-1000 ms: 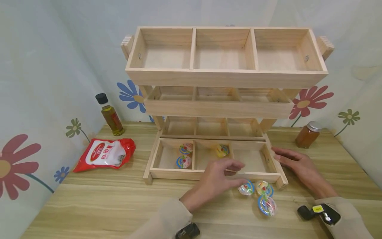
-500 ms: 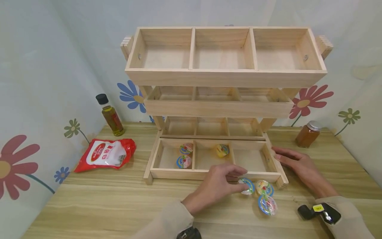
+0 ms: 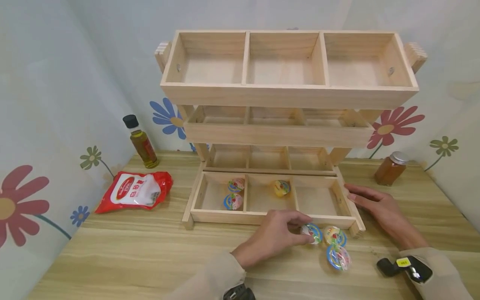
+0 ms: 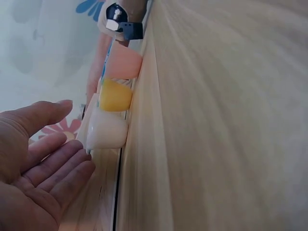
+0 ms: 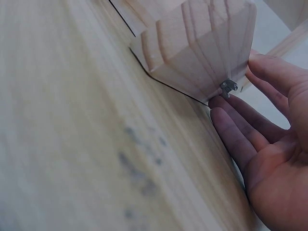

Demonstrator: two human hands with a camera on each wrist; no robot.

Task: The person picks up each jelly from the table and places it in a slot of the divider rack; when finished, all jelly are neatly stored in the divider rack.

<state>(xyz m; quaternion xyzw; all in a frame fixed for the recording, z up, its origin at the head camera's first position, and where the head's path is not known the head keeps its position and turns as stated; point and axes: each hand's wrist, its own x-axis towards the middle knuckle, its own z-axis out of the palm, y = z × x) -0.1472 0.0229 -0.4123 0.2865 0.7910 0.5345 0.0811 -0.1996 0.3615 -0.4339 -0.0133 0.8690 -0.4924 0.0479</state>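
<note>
My left hand (image 3: 275,233) reaches around the nearest jelly cup (image 3: 312,233), at the front edge of the wooden rack. In the left wrist view the fingers are extended with fingertips right at the lid of this white jelly cup (image 4: 108,131), while the thumb stands apart from it. Beside it are a yellow jelly cup (image 3: 335,236) and a pink jelly cup (image 3: 338,257), both on the table. My right hand (image 3: 382,210) rests against the right side of the wooden rack (image 3: 270,218); its fingertips touch the rack's end piece (image 5: 202,53) near a metal wing nut (image 5: 228,87).
In the bottom tray, two jelly cups (image 3: 234,201) sit in the left compartment and a yellow one (image 3: 281,188) in the middle. A red-and-white bag (image 3: 136,191) and an oil bottle (image 3: 144,146) are at left. A spice jar (image 3: 391,168) stands at right.
My left hand has edged right, bringing thumb and fingers closer around the nearest jelly cup. My right hand stays against the rack. The head view has shifted slightly.
</note>
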